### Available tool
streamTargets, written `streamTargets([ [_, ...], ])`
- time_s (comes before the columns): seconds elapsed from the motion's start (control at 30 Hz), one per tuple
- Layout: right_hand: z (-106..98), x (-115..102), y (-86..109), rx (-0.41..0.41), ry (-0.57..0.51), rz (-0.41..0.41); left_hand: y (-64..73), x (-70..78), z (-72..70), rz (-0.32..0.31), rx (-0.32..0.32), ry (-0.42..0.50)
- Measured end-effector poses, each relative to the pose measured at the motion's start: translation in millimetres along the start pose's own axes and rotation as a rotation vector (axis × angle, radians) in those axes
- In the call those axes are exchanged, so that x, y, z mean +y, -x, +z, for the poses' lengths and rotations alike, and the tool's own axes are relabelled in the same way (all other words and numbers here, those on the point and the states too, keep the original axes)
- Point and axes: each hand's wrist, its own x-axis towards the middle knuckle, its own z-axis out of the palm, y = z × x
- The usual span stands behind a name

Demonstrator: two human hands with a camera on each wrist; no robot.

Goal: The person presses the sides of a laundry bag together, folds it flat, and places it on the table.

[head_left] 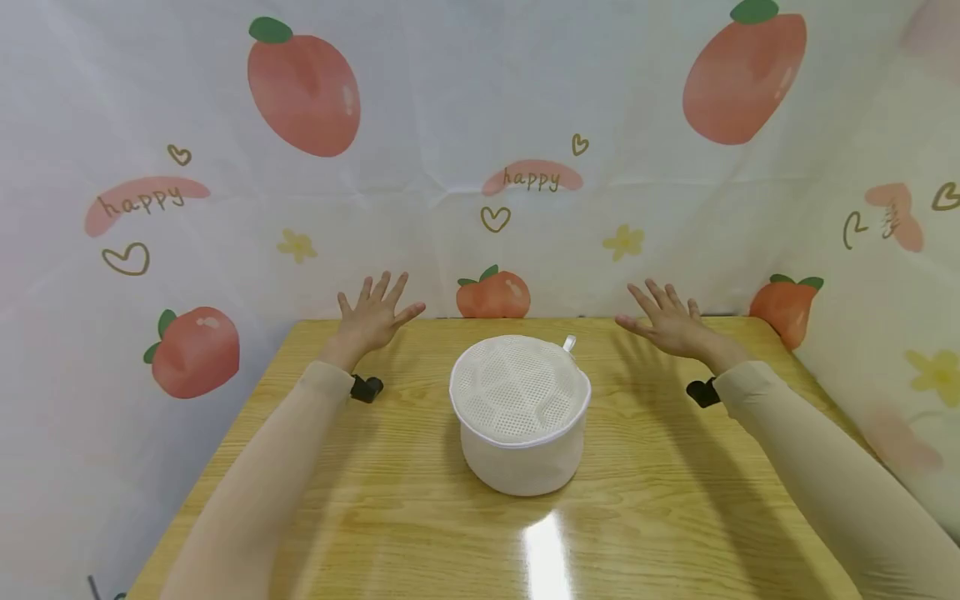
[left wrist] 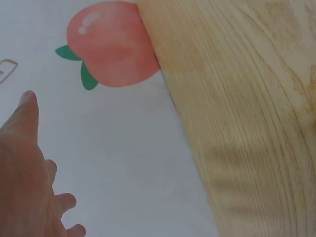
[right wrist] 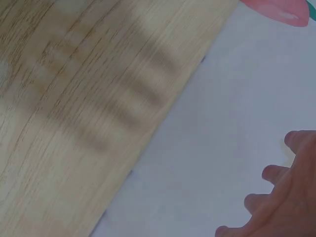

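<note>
A round white mesh laundry bag (head_left: pixel 517 392) stands on the wooden table, its top panel of open netting rimmed with white piping. A small white loop (head_left: pixel 569 343) sticks up at its back right. My left hand (head_left: pixel 371 321) is held up over the table's far left part, fingers spread, holding nothing. On the other side my right hand (head_left: pixel 670 322) hovers likewise with fingers spread, its shadow falling on the wood. Both hands are apart from the bag. The wrist views show the left hand (left wrist: pixel 24 182) and the right hand (right wrist: pixel 286 197) against the white cloth.
The wooden table (head_left: pixel 405 533) ends at a white cloth backdrop (head_left: pixel 420 100) printed with fruit, hearts and flowers. That cloth also rises along the left and right sides. Black straps with small dark mounts (head_left: pixel 367 388) sit at both wrists.
</note>
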Motion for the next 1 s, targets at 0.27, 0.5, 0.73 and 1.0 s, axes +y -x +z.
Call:
streamTargets([
  [0.27,-3,-11,4.6,-0.042,0.014,0.004,10.1,8.4,-4.1,0.022,-0.002,-0.015],
  [0.5,3,-14,10.9,0.003,-0.024,-0.059,22.2,15.5,-6.9,0.058,0.008,-0.006],
  [0.73,1,-22,13.3,-0.037,-0.041,-0.066,29.4,19.2,-7.5,0.087,0.016,-0.013],
  [1.0,0,-25,15.8,-0.045,-0.072,-0.076,31.0,23.2,-9.0,0.111,0.034,0.004],
])
